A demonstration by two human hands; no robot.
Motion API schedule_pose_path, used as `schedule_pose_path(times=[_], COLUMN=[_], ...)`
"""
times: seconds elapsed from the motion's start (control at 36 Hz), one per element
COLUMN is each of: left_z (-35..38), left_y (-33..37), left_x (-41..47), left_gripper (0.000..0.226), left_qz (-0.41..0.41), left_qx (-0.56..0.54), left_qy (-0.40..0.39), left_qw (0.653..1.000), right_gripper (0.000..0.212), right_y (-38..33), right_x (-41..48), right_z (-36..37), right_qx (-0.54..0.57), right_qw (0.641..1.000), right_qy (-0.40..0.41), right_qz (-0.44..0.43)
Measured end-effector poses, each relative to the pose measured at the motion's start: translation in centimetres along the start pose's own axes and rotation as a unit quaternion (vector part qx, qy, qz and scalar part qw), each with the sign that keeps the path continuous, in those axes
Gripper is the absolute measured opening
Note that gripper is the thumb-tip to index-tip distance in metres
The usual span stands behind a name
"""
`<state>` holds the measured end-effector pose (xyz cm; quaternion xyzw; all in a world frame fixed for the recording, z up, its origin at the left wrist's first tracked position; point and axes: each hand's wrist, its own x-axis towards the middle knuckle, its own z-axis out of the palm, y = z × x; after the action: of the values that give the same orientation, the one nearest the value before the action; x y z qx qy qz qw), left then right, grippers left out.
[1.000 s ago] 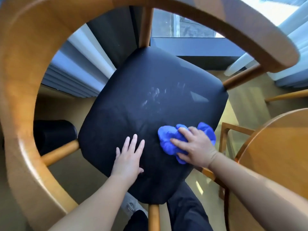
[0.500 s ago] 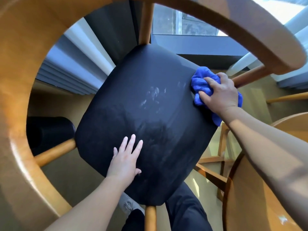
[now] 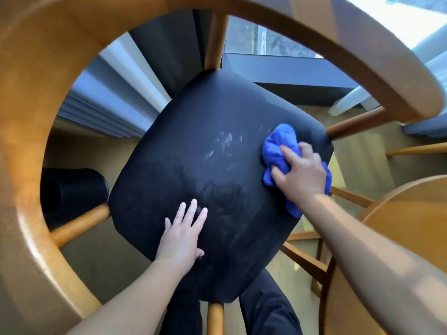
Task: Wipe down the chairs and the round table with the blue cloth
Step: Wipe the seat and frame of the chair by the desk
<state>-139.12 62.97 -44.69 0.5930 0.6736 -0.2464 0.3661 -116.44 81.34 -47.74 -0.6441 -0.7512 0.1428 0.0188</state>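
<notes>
One blue cloth [image 3: 278, 153], gripped under right hand [image 3: 302, 175], on seat [image 3: 205, 165]

seat [image 3: 217, 146]: matt black, perhaps leatherette | frame [image 3: 33, 117]: glossy wood | blue cloth [image 3: 278, 151]: soft fabric

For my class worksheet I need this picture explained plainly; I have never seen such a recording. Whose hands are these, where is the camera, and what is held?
No machine here: these are a person's two bare hands, filmed by a wide-angle camera worn on the head, looking down. The chair's curved wooden back rail rings the picture. Through it you see the chair's black seat. The left hand rests flat on the seat, fingers straight. The right hand grips a bunched blue cloth near the seat's right edge. Pale smudges show mid-seat. The round table is at lower right.
</notes>
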Motion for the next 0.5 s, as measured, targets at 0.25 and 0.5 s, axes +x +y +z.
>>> schedule_pose_path(times=[0.25,0.5], left_z=[-0.1,-0.5], left_y=[-0.4,-1.8], left_x=[-0.6,-0.7], left_gripper=[0.1,0.113], left_qz=[0.014,-0.11], left_qx=[0.001,-0.05], left_qy=[0.01,-0.014], left_qw=[1.0,0.993], right_gripper=[0.044,0.04], right_y=[-3.8,-3.7], right_x=[-11.7,-10.2], right_z=[2.9,2.9], right_qx=[0.037,0.004], right_qw=[0.99,0.978], right_qy=[-0.005,0.039], right_qz=[-0.134,-0.203])
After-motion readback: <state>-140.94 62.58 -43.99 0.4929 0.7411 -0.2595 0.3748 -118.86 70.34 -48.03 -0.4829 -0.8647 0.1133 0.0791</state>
